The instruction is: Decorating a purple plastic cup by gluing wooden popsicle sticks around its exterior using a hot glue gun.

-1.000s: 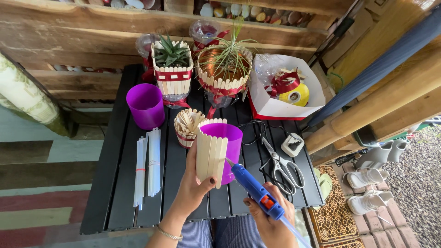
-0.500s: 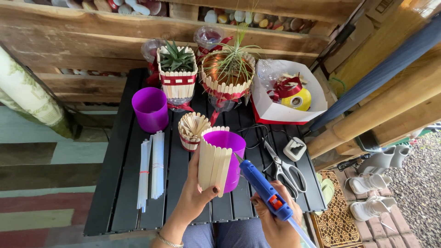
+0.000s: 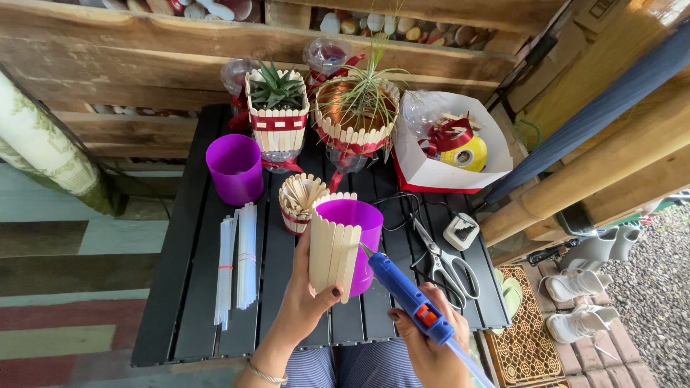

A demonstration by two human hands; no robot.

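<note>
Seen from above, the left hand [image 3: 305, 302] grips a purple plastic cup partly clad in pale wooden craft sticks [image 3: 343, 246], holding it up over the black slatted desk [image 3: 183, 287]. The right hand [image 3: 431, 341] is closed around a blue hot glue gun [image 3: 408, 296], whose nozzle touches the cup's side beside the last stick. On the desk lie a bundle of clear glue sticks [image 3: 237, 262], a second plain purple cup [image 3: 235, 169], a small holder full of craft sticks [image 3: 302, 201] and grey-handled scissors [image 3: 447, 262]. Two stick-clad planters [image 3: 279, 122] stand at the back.
</note>
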